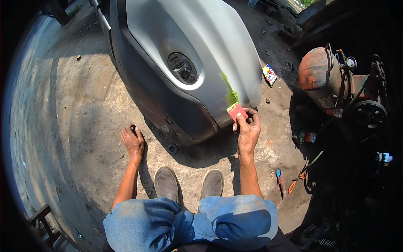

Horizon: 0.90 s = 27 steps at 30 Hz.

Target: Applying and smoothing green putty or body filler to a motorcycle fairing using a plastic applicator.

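Right hand (248, 131) grip pinches red spreader (235, 110) near bumper's (228, 46) lower right edge, at green putty's (231, 95) end; spreader probably light, bendy, best taken by its clean end; left hand (132, 143) loose, apparently empty.

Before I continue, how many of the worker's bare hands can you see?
2: the left hand near the grey bumper's lower left; the right hand holding a red spreader at the green filler.
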{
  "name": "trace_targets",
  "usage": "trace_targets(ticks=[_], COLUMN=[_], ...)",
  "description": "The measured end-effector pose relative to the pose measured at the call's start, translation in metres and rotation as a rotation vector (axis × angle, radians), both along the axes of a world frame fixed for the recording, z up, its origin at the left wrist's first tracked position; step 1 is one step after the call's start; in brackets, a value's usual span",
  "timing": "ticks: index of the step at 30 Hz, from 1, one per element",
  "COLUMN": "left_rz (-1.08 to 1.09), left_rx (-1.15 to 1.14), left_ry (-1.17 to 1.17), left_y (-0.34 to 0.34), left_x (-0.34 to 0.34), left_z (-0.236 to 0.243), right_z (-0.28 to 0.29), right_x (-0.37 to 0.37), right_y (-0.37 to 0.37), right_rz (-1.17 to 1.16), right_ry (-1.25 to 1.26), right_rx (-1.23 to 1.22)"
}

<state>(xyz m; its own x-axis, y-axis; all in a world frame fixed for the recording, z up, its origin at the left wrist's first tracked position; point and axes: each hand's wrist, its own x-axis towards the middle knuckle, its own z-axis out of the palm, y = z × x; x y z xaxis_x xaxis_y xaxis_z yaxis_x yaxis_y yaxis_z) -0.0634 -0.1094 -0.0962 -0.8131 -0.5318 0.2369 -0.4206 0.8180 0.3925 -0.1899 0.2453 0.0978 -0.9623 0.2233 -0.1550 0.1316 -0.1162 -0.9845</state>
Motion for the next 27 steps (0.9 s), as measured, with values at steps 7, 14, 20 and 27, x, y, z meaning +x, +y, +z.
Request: trace_targets(ticks=[7,14,20,27], left_rz=[-0.012,-0.033,-0.02,-0.02], left_rx=[-0.006,0.033,-0.014,-0.016], left_ry=[0.002,-0.027,-0.019,-0.032], left_y=[-0.002,0.003,-0.002,-0.003], left_x=[0.0,-0.002,0.001,0.001], left_z=[0.0,0.006,-0.004,-0.007], right_z=[-0.02,-0.013,-0.022,-0.024], right_x=[0.006,0.007,0.005,0.023], right_y=[0.019,0.062,0.079,0.075], right_rz=[-0.096,-0.17,-0.076,-0.058], right_ry=[0.024,-0.044,-0.156,-0.175], right_rx=[0.118,-0.016,-0.464,-0.503])
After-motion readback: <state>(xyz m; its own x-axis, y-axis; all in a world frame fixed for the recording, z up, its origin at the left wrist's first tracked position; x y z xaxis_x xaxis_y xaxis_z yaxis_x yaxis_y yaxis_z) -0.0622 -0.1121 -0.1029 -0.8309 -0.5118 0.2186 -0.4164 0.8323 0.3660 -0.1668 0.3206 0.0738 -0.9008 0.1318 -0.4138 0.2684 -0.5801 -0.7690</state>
